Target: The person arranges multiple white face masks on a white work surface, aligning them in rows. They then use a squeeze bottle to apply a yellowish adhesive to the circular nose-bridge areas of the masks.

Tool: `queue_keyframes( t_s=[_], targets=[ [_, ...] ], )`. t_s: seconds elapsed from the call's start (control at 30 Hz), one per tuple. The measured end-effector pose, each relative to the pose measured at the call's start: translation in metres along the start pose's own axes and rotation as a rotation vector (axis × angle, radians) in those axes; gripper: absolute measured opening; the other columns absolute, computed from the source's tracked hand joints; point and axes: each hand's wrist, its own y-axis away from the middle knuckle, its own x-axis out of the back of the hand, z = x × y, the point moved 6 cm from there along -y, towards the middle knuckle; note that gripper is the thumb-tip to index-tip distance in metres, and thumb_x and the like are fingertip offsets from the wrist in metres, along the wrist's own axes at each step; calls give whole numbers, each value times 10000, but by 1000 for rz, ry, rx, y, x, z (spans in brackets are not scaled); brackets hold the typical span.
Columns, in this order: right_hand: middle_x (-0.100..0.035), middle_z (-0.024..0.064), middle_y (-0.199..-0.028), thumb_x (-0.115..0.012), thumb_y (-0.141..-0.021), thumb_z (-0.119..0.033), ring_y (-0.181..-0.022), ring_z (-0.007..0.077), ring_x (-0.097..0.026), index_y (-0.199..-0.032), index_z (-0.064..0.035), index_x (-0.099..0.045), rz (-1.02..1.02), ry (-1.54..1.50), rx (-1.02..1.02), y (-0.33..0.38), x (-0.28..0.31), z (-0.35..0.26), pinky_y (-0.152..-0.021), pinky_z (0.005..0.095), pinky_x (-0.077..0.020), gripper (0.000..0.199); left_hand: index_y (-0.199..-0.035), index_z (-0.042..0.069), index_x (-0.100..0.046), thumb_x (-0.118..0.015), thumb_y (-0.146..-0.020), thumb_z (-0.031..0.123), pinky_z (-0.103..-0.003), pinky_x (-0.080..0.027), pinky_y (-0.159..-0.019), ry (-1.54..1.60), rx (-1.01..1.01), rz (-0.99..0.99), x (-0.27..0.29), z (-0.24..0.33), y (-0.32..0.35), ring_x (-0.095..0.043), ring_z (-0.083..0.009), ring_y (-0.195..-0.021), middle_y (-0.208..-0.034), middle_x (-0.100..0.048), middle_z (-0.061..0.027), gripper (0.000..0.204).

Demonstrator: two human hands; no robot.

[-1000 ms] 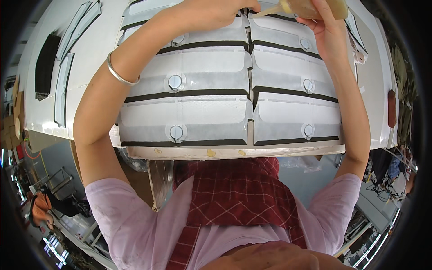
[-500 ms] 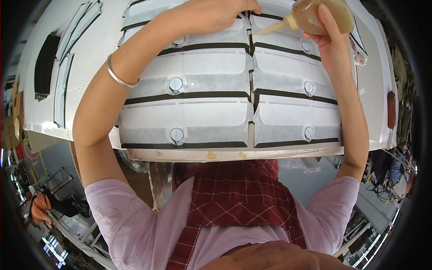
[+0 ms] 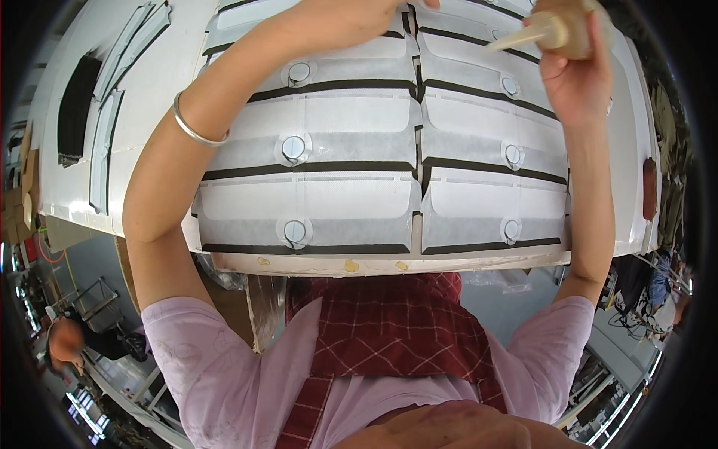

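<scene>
My right hand (image 3: 580,86) grips a squeeze bottle (image 3: 572,34) with a pale pointed nozzle. The nozzle tip points left, over the right column of panels. Rows of flat white-and-grey panels with black edges lie in two columns; a near left panel (image 3: 351,194) and a near right panel (image 3: 486,198) are plainest. Round pale discs (image 3: 295,232) sit on them. At the far end of the left column is my left hand (image 3: 351,22), close to the narrow gap between the columns. Its fingers are mostly cut off by the upper edge, so what they touch is hidden.
On the left of the white table (image 3: 45,179) lie a black strip stack (image 3: 78,108) and several narrow pale strips (image 3: 106,150) with dark edges. A brown-red block (image 3: 649,188) lies by the right edge. Another person (image 3: 67,340) is at the lower left, off the table.
My right hand has moved right with the bottle, drawing the nozzle away from the middle gap. My left hand sits slightly higher in view, and the panels appear a little lower.
</scene>
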Motion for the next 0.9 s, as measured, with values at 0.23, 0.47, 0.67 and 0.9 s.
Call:
queue_keyframes(
  t_s=[0.23,0.47,0.67,0.9],
  targets=[
    [-689,52,-1125,-754,-931,-452,-893,130,-692,-1290,-97,-595,166,408,186,-32,-7,0,-651,253,-563,529,-1139,-18,-686,-448,-834,-120,-438,-442,-1053,-96,56,154,10,-35,-17,-548,-388,-1187,-1138,-641,-213,399],
    [-697,51,-1095,-750,-940,-422,-918,131,-704,-1265,-112,-594,88,523,126,-63,4,31,-654,260,-574,476,-1087,12,-721,-493,-819,-118,-458,-395,-1132,-112,3,61,-8,-51,-31,-552,-378,-1196,-1062,-679,-185,375],
    [-706,37,-1063,-758,-941,-390,-885,130,-710,-1260,-106,-595,63,560,116,-62,2,34,-627,260,-575,456,-1120,18,-712,-485,-839,-107,-497,-293,-1238,-189,-55,47,-10,-47,-30,-519,-404,-1294,-1125,-676,-196,382],
    [-692,46,-1107,-753,-946,-387,-956,142,-704,-1272,-104,-590,75,497,85,-49,8,34,-704,288,-596,461,-1154,20,-705,-487,-878,-78,-497,-311,-1224,-201,-36,24,-8,-45,-27,-474,-433,-1351,-1179,-663,-196,365]
  ],
)
